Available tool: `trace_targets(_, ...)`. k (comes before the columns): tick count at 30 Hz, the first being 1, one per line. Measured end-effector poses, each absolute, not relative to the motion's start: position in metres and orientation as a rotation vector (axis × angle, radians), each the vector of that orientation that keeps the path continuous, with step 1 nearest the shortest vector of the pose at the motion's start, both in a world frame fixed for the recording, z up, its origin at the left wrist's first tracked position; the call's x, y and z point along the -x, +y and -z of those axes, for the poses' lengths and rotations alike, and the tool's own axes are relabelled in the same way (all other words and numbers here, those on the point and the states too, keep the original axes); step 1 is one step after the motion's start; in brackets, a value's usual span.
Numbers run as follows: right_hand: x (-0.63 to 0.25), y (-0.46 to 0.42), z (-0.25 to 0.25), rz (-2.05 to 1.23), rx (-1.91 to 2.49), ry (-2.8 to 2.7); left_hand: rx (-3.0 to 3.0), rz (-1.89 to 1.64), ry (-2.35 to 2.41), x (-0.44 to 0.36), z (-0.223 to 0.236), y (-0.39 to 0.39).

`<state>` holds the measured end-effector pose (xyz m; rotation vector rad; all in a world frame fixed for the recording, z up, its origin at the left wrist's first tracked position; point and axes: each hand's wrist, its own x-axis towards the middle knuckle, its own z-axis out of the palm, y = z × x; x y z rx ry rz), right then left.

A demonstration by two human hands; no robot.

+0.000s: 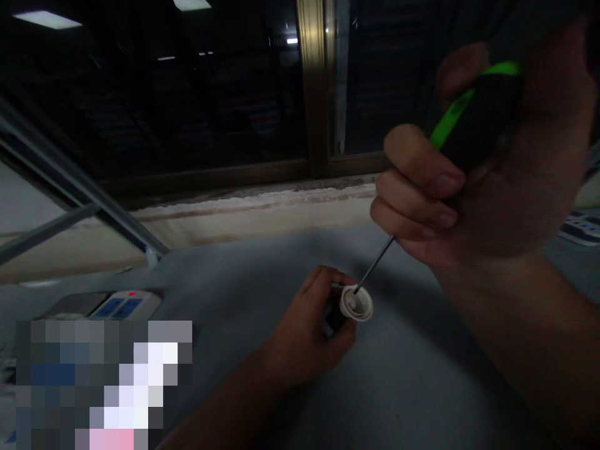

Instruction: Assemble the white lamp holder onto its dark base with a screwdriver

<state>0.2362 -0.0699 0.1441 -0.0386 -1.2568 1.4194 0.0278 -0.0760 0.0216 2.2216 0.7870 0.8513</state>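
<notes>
My right hand (492, 175) is wrapped round the black and green handle of a screwdriver (377, 262), high on the right and close to the camera. Its thin metal shaft slants down to the left. The tip reaches inside the rim of a small white cup-shaped part (364, 307) with a round opening. My left hand (319, 331) grips this part from the left, fingers behind it and thumb in front. Something dark, perhaps its lower body, shows between thumb and fingers. What the tip touches inside the opening is too dark to make out.
A grey tabletop (403, 394) lies under both hands. At left stands a device (135, 305) with blue panels and a red light; a similar device (584, 226) shows at the right edge. A metal frame (89, 175) slants down at left. A dark window (210, 94) stands behind.
</notes>
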Motion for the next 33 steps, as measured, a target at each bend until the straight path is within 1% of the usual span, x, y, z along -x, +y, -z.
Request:
trace_targets(4, -0.247, -0.072, -0.138, -1.335, 0.092, -1.458, -2.173, -0.746, 0.77, -0.027, -0.015, -0.076)
trace_targets(11, -0.221, -0.055, -0.11, -1.424, -0.054, -1.455, -2.344, -0.719, 0.764, -0.03, -0.014, -0.069)
trace_targets(14, -0.214, -0.053, -0.102, -1.443, 0.003, -1.502, -2.336, -0.686, 0.82, -0.031, -0.015, -0.068)
trace_targets(17, -0.215, -0.053, -0.101, -1.488, 0.07, -1.585, -2.33, -0.656, 0.857, -0.031, -0.013, -0.067)
trace_targets(24, -0.217, -0.051, -0.097, -1.613, 0.044, -1.605, -2.34, -0.618, 0.865, -0.031, -0.009, -0.067)
trace_targets(33, -0.217, -0.057, -0.098, -1.573, 0.075, -1.657, -2.398, -0.645, 0.854, -0.031, -0.006, -0.068)
